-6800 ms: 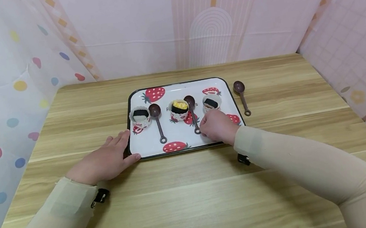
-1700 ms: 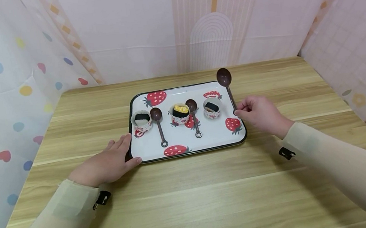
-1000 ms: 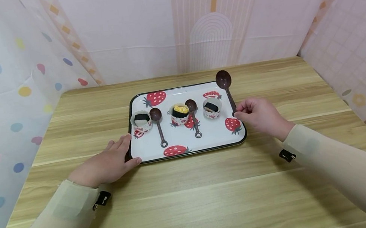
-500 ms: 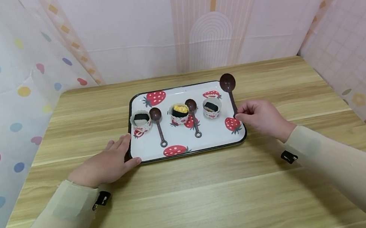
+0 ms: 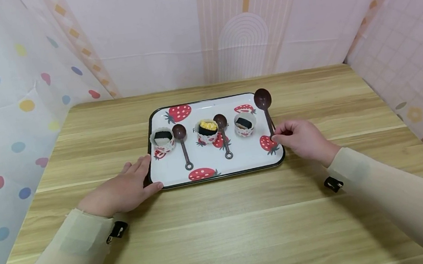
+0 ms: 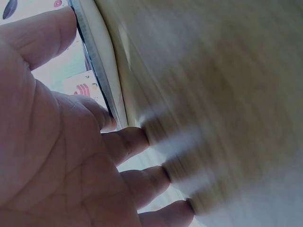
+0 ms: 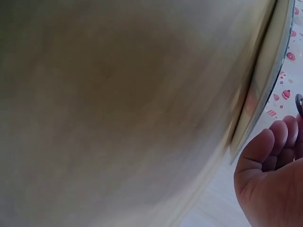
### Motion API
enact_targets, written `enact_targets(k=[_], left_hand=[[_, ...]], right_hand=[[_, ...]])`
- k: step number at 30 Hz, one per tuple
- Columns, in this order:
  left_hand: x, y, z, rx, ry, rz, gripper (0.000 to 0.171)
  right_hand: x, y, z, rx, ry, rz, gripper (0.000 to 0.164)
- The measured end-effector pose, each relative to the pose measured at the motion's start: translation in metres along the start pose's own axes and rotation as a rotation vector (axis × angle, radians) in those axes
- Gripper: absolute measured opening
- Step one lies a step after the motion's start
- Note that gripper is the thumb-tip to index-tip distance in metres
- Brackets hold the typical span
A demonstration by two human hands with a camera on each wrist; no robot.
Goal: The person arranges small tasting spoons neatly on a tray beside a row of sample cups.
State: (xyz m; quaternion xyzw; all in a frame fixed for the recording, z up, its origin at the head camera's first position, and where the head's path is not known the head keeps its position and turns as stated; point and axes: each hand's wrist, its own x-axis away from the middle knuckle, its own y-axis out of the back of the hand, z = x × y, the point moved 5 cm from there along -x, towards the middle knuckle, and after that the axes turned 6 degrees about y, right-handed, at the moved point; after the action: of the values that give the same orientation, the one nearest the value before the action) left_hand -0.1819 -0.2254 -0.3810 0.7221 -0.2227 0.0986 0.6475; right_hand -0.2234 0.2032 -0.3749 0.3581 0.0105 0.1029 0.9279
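Note:
My right hand (image 5: 301, 140) pinches the end of a dark brown measuring spoon (image 5: 262, 99) between thumb and forefinger, above the right side of a strawberry-print tray (image 5: 211, 167). The spoon's bowl points away, over the tray's far right corner; whether it touches the tray I cannot tell. In the right wrist view, only the ring end of the handle (image 7: 299, 101) shows beside the fingers. My left hand (image 5: 120, 188) rests with extended fingers against the tray's left edge; its palm fills much of the left wrist view.
On the tray stand three paper cups holding sushi pieces: a left cup (image 5: 163, 141), a middle cup (image 5: 207, 131) topped with yellow, and a right cup (image 5: 244, 124). Two more brown spoons lie there, a left spoon (image 5: 183, 146) and a middle spoon (image 5: 223, 135). A wooden table (image 5: 222, 226) lies underneath.
The spoon that lay on the table right of the tray is now in my right hand over the tray. Lately its bowl has dropped slightly towards me. My left hand stays put.

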Motion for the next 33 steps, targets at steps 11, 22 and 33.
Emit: enact_targets(k=[11,22,33], left_hand=[[0.000,0.000,0.000,0.003,0.002,0.004,0.099],[-0.002,0.000,0.001,-0.002,0.015,0.014,0.100],[-0.001,0.000,0.000,-0.002,0.008,0.008,0.099]], right_hand=[[-0.002,-0.005,-0.004,0.035,-0.069,0.053,0.016],[-0.002,-0.009,-0.008,0.045,-0.172,0.084,0.019],[-0.002,-0.014,-0.006,0.107,-0.152,0.110,0.018]])
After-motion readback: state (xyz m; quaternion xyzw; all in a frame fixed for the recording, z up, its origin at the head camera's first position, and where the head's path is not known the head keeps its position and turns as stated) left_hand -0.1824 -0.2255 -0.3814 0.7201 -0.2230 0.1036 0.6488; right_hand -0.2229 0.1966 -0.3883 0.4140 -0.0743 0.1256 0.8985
